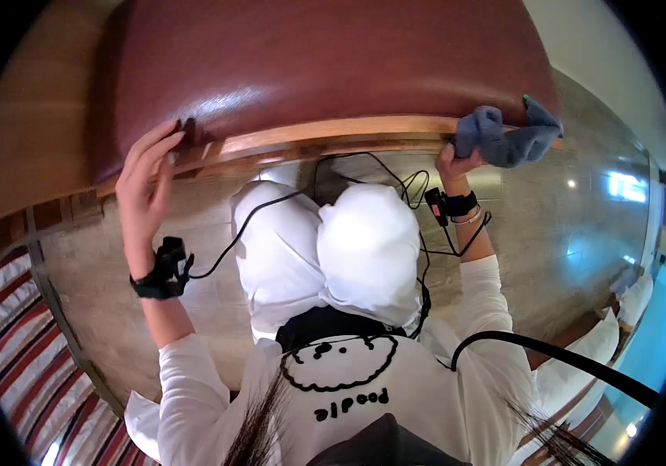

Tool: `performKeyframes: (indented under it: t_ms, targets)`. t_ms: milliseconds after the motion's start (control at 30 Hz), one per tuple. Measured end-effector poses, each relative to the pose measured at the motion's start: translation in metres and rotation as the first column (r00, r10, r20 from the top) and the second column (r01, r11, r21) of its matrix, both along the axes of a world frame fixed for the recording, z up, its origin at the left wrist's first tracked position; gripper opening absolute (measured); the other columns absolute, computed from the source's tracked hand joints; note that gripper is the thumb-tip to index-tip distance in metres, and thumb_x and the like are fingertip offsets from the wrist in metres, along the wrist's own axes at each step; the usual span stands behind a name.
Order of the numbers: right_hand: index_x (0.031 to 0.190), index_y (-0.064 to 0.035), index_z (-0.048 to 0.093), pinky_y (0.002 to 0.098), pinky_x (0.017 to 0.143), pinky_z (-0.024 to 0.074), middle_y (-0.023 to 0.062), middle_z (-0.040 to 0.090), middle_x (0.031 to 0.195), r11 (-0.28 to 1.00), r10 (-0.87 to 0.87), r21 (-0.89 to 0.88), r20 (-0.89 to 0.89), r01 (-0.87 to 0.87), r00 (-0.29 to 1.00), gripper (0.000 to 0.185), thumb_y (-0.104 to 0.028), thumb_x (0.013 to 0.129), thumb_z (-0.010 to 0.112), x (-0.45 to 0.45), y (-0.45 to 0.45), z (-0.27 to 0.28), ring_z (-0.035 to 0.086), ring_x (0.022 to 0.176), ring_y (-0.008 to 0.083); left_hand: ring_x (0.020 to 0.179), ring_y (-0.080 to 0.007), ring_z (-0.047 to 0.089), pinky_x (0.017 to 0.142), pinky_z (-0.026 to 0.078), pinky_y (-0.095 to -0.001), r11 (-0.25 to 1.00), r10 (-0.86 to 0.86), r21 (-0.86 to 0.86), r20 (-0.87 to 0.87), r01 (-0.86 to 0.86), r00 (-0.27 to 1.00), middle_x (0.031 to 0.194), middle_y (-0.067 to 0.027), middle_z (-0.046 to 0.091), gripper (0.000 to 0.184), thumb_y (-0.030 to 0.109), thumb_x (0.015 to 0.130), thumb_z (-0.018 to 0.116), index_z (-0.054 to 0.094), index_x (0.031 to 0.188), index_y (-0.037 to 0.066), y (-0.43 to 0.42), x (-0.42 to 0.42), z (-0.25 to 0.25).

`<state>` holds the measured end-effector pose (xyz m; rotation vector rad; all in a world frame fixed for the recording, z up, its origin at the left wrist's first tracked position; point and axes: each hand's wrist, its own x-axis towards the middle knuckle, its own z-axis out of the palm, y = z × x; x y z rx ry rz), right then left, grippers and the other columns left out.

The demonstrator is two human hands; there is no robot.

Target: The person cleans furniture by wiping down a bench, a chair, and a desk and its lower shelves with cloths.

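A bunched grey-blue cloth (508, 140) lies over the right end of a red padded bench top (333, 62), at its wooden edge (325, 132). My right hand (459, 165) grips the cloth's left part from below, some fingers hidden under it. At the bench's left corner, my left hand (147, 175) has its fingers stretched out and apart. Its fingertips are beside the red surface, where a small dark patch shows; I cannot tell whether they touch it. Nothing is visible in that hand.
Black cables (395, 182) run across my lap and between the bands on both wrists. Brown tiled floor (535, 225) extends to the right. A striped red-and-white fabric (30, 349) lies at lower left, and white cushions (577, 365) are at lower right.
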<state>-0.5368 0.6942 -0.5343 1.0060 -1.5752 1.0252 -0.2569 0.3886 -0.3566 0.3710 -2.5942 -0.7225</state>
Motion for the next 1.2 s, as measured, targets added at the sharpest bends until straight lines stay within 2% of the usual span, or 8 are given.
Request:
performKeyframes:
  t_ms: [300, 433, 533, 600, 733, 833, 1000, 1200]
  targets:
    - [0.107, -0.0056, 0.051, 0.0295, 0.085, 0.0395, 0.0066, 0.055, 0.102, 0.542, 0.355, 0.630, 0.429, -0.557, 0.831, 0.035, -0.028, 0.080, 0.053, 0.021, -0.054, -0.030, 0.050, 0.099, 0.0190, 0.106, -0.0228, 0.049, 0.085, 0.041, -0.0274, 0.983, 0.166, -0.025, -0.333, -0.184, 0.928, 0.121, -0.0117, 0.048, 0.038, -0.007, 0.072, 0.049, 0.055, 0.108, 0.005, -0.028, 0.029, -0.043]
    - [0.117, -0.0080, 0.044, 0.0323, 0.091, 0.0375, 0.0038, 0.048, 0.118, 0.189, 0.348, 0.323, 0.861, -0.927, 0.371, 0.038, -0.023, 0.083, 0.048, 0.065, -0.101, -0.002, 0.045, 0.109, 0.0175, 0.121, -0.0251, 0.033, 0.098, 0.028, -0.0371, 0.862, 0.120, -0.409, -0.408, -0.298, 0.905, 0.129, -0.0114, 0.039, 0.044, 0.010, 0.071, 0.060, 0.052, 0.114, 0.012, -0.044, 0.047, -0.074]
    - [0.119, -0.0096, 0.044, 0.0362, 0.099, 0.0263, 0.0037, 0.040, 0.126, 0.284, 0.662, 0.878, 0.111, -0.386, 0.741, 0.039, -0.016, 0.081, 0.047, 0.083, -0.157, -0.034, 0.037, 0.117, 0.0170, 0.120, -0.0236, 0.035, 0.100, 0.023, -0.0410, 0.693, -0.100, -0.707, -0.287, -0.140, 0.953, 0.129, -0.0029, 0.039, 0.041, 0.031, 0.075, 0.059, 0.049, 0.115, 0.037, -0.050, 0.049, -0.117]
    - [0.120, -0.0106, 0.043, 0.0388, 0.104, 0.0188, 0.0036, 0.035, 0.132, 0.509, 0.699, 0.856, -0.473, 0.092, 0.536, 0.041, -0.012, 0.079, 0.046, 0.099, -0.187, -0.048, 0.032, 0.123, 0.0166, 0.117, -0.0197, 0.036, 0.102, 0.018, -0.0404, 0.616, -0.171, -0.788, -0.140, -0.006, 0.975, 0.129, 0.0088, 0.038, 0.041, 0.038, 0.078, 0.052, 0.042, 0.116, 0.051, -0.043, 0.046, -0.141]
    - [0.116, -0.0106, 0.049, 0.0399, 0.106, 0.0097, 0.0023, 0.033, 0.133, 0.376, 0.758, 0.875, -0.103, -0.303, 0.644, 0.044, -0.014, 0.072, 0.048, 0.140, -0.231, -0.037, 0.026, 0.126, 0.0140, 0.111, -0.0186, 0.036, 0.102, 0.017, -0.0420, 0.526, -0.140, -0.841, 0.061, 0.127, 0.988, 0.118, 0.0091, 0.044, 0.046, 0.039, 0.076, 0.052, 0.040, 0.120, 0.050, -0.037, 0.051, -0.177]
    - [0.109, -0.0105, 0.055, 0.0413, 0.106, 0.0077, 0.0019, 0.035, 0.132, 0.388, 0.775, 0.761, 0.034, -0.519, 0.631, 0.039, -0.014, 0.071, 0.048, 0.169, -0.265, -0.037, 0.025, 0.126, 0.0148, 0.118, -0.0243, 0.032, 0.101, 0.018, -0.0454, 0.733, 0.058, -0.680, 0.078, 0.010, 0.995, 0.118, 0.0040, 0.044, 0.047, 0.038, 0.075, 0.053, 0.042, 0.119, 0.047, -0.039, 0.063, -0.188]
    - [0.106, -0.0116, 0.058, 0.0369, 0.102, 0.0114, 0.0005, 0.040, 0.128, 0.610, 0.666, 0.712, -0.222, -0.348, 0.712, 0.037, -0.021, 0.071, 0.051, 0.199, -0.299, -0.015, 0.033, 0.119, 0.0129, 0.122, -0.0327, 0.029, 0.101, 0.021, -0.0462, 0.744, 0.398, -0.603, 0.056, -0.287, 0.916, 0.133, -0.0077, 0.033, 0.052, 0.029, 0.075, 0.058, 0.042, 0.124, 0.034, -0.032, 0.100, -0.173]
    - [0.082, -0.0154, 0.056, 0.0373, 0.093, 0.0220, -0.0037, 0.040, 0.128, 0.576, 0.696, 0.661, -0.087, -0.481, 0.713, 0.012, -0.016, 0.071, 0.051, 0.234, -0.338, -0.002, 0.042, 0.110, 0.0073, 0.125, -0.0282, 0.027, 0.102, 0.020, -0.0441, 0.667, 0.620, -0.649, 0.210, -0.367, 0.756, 0.137, -0.0057, 0.028, 0.051, 0.019, 0.079, 0.055, 0.040, 0.126, 0.031, 0.003, 0.182, -0.135]
